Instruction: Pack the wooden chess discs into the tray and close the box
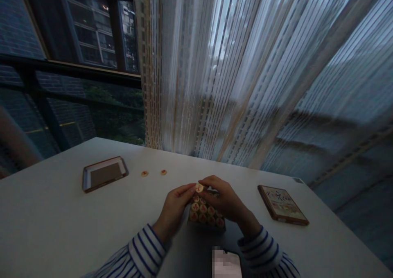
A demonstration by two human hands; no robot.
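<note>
A round wooden xiangqi piece with a dark red character is pinched between the fingertips of my left hand and my right hand. Below the fingers stands a box of xiangqi pieces, filled with rows of pale discs with red characters. My right hand hides its upper right part. Two loose xiangqi pieces lie flat on the table to the left of the box: one nearer and one farther left.
On the white table a shallow open box lid lies at the left. A flat box with a printed cover rests at the right. A phone is at the near edge. Behind hang striped curtains beside a window and railing.
</note>
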